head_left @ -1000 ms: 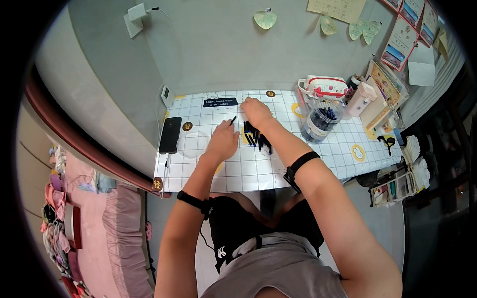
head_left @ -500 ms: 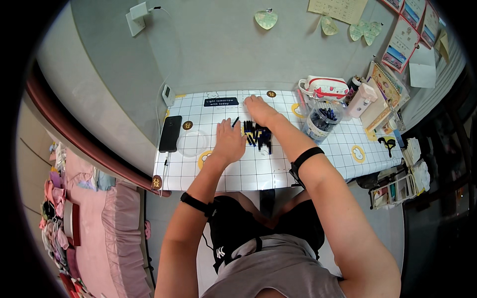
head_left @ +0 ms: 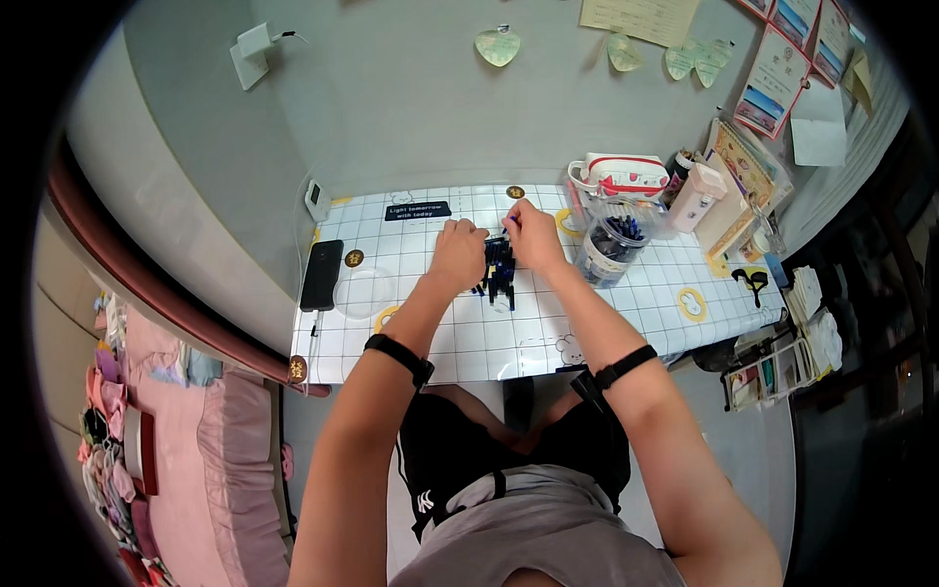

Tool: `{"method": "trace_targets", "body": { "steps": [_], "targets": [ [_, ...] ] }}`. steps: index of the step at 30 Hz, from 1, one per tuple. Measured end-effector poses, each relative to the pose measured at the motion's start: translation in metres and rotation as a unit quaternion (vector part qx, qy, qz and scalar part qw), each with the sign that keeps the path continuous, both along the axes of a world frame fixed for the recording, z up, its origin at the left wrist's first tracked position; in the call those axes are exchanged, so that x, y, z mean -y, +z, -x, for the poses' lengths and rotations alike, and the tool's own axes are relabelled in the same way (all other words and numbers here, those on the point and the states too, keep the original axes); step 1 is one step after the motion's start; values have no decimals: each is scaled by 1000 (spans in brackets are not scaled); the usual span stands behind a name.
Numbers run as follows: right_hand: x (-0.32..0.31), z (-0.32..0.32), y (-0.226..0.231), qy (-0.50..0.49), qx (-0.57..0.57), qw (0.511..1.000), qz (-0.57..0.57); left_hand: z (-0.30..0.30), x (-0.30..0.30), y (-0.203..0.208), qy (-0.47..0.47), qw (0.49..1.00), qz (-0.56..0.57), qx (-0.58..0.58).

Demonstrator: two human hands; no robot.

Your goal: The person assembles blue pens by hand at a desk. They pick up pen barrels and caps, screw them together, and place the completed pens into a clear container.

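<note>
A small pile of short dark blue and black sticks, which look like pen ink cartridges (head_left: 501,276), lies on the grid-patterned table between my hands. My left hand (head_left: 459,258) is at the pile's left side, its fingers bent together at the far end; whatever they may grip is hidden. At the pile's far right, my right hand (head_left: 534,241) has thumb and fingers pinched on a small dark blue cartridge (head_left: 514,220). To the right stands a clear plastic jar (head_left: 604,256) with many similar cartridges inside. A round clear lid (head_left: 365,293) rests left of my left hand.
A black phone (head_left: 322,275) with a cable lies at the table's left. Behind the jar sits a white and red pencil case (head_left: 626,177); a pink box (head_left: 697,198) and upright notebooks (head_left: 741,181) stand right of it. Black scissors (head_left: 751,282) lie near the right edge.
My right hand has come back from the table's far side and now pinches a cartridge. My left hand has moved to the pile, and the cartridges lie in a tighter bunch.
</note>
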State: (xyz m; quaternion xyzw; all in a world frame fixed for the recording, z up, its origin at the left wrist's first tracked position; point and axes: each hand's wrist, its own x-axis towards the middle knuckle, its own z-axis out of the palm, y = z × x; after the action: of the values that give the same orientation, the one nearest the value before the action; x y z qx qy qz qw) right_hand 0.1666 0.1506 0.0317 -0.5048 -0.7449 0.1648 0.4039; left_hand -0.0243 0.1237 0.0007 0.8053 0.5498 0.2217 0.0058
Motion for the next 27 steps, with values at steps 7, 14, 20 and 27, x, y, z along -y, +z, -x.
{"method": "trace_targets", "body": {
  "steps": [7, 14, 20, 27],
  "targets": [
    [85, -25, 7, 16, -47, 997, 60, -9, -24, 8, -15, 998, 51, 30],
    [117, -45, -13, -74, 108, 989, -62, -17, -34, 11, -2, 997, 73, 32],
    [112, -49, -21, -24, 103, 982, -154, -17, -38, 4, -19, 993, 89, 75],
    [139, -38, -18, 17, 104, 994, -32, -37, -42, 13, 19, 992, 126, 18]
  ]
}}
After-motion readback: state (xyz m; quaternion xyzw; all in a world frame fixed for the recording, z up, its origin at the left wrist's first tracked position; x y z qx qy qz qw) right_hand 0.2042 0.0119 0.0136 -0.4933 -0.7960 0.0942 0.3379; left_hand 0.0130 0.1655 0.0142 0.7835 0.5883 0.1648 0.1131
